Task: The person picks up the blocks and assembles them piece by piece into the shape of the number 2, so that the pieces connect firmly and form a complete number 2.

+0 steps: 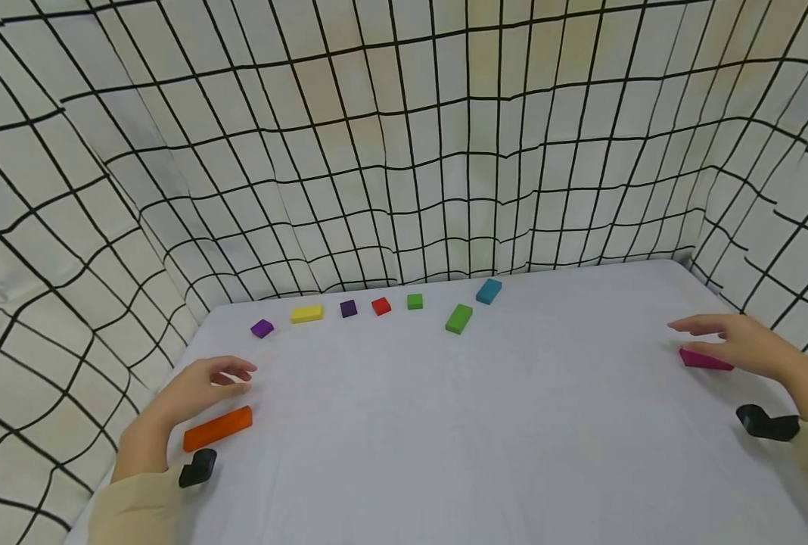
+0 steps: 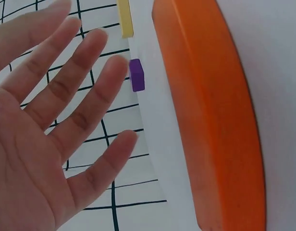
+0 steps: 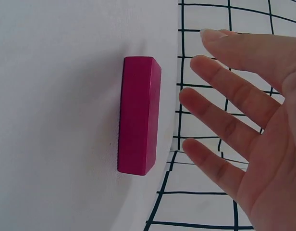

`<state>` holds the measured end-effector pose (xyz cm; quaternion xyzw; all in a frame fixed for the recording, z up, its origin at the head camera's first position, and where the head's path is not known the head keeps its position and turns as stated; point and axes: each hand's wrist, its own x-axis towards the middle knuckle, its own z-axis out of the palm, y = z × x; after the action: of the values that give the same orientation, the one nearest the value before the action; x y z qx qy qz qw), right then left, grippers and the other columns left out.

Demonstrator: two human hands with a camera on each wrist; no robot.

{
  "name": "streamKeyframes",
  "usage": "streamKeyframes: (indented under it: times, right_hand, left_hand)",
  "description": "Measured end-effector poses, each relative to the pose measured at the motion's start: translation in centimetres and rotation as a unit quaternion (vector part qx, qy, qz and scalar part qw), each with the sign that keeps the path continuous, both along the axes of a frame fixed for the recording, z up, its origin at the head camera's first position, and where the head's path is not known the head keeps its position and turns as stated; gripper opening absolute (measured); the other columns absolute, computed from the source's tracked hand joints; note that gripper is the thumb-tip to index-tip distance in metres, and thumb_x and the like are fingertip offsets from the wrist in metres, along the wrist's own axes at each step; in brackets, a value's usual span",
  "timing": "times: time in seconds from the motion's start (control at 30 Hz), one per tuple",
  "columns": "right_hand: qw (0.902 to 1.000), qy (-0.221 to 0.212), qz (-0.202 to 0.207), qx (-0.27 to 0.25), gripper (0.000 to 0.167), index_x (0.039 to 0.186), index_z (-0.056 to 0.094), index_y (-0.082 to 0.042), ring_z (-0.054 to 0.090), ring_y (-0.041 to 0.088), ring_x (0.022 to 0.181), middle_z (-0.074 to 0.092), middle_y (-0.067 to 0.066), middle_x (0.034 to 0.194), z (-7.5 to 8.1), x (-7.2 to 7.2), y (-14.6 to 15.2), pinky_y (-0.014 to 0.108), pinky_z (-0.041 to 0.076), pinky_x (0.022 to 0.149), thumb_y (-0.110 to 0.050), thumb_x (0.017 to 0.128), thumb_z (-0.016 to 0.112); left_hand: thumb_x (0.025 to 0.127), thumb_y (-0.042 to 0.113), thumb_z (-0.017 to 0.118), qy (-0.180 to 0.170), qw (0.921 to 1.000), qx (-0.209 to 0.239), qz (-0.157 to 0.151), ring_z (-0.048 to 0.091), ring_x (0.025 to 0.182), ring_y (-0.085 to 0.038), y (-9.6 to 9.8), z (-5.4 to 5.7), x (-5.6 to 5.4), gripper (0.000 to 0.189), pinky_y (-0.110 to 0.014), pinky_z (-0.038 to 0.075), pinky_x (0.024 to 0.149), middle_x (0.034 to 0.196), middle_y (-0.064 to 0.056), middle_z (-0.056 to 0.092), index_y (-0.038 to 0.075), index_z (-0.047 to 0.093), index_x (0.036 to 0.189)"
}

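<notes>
My left hand, empty, fingers extended, near smooth orange bar, left edge of white surface; my right hand, likewise empty, near magenta prism, right edge; small blocks toward far edge.

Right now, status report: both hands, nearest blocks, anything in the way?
Left hand empty, near long orange rectangular block. Right hand empty, near magenta rectangular block. Both blocks untouched. No obstruction visible between hands and blocks.

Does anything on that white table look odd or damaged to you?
Nothing looks spilled or damaged. At most, the orange block and the pink block lie apart from the loose row of blocks near the far edge of the table, one by the left hand, one by the right hand.
</notes>
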<state>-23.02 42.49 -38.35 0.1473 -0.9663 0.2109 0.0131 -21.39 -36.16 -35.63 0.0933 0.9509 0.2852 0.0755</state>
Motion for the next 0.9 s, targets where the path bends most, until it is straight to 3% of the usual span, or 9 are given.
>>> streamKeyframes:
  times: [0.17,0.33,0.5,0.73,0.9]
  right_hand:
    - [0.9996,-0.027,-0.003,0.01,0.043,0.13,0.062,0.008,0.055,0.057,0.115,0.059,0.036,0.129,-0.2,0.0,0.6,0.074,0.044,0.088,-0.016,0.096,0.072]
    - [0.9987,-0.045,0.003,0.022,0.044,0.13,0.062,0.009,0.051,0.06,0.116,0.058,0.038,0.129,-0.4,0.0,1.2,0.076,0.042,0.088,-0.012,0.093,0.074]
    - [0.9984,-0.055,0.006,0.016,0.043,0.129,0.062,0.01,0.052,0.059,0.114,0.058,0.038,0.128,-0.7,0.0,1.7,0.072,0.046,0.088,-0.009,0.092,0.074]
    - [0.9976,-0.069,-0.002,0.01,0.04,0.125,0.064,0.011,0.054,0.056,0.108,0.059,0.038,0.123,-1.0,0.1,2.0,0.064,0.052,0.085,-0.001,0.088,0.073]
    - [0.9968,-0.077,-0.013,0.014,0.043,0.126,0.063,0.01,0.054,0.055,0.105,0.058,0.039,0.121,-1.2,0.0,2.1,0.063,0.054,0.082,-0.001,0.086,0.073]
  left_hand:
    - [0.094,0.015,0.073,-0.046,0.9989,0.004,0.003,0.06,0.104,-0.031,-0.5,0.0,0.3,0.04,-0.044,0.056,0.086,0.107,-0.008,0.067,0.0,0.064,0.13]
    - [0.09,0.018,0.078,-0.068,0.9976,-0.006,0.0,0.059,0.101,-0.027,-1.2,-0.1,0.6,0.044,-0.036,0.054,0.081,0.105,-0.006,0.064,0.001,0.066,0.129]
    - [0.088,0.019,0.08,-0.089,0.9956,-0.023,-0.017,0.056,0.101,-0.027,-2.2,-0.1,0.7,0.046,-0.037,0.051,0.08,0.111,-0.009,0.062,0.001,0.066,0.128]
    - [0.085,0.017,0.084,-0.133,0.9905,-0.011,-0.035,0.055,0.102,-0.028,-2.9,-0.7,0.7,0.046,-0.039,0.05,0.084,0.112,-0.009,0.06,0.003,0.066,0.125]
    - [0.083,0.015,0.086,-0.14,0.9894,-0.014,-0.036,0.056,0.105,-0.03,-3.0,-0.8,0.8,0.047,-0.044,0.052,0.087,0.115,-0.011,0.06,0.003,0.066,0.124]
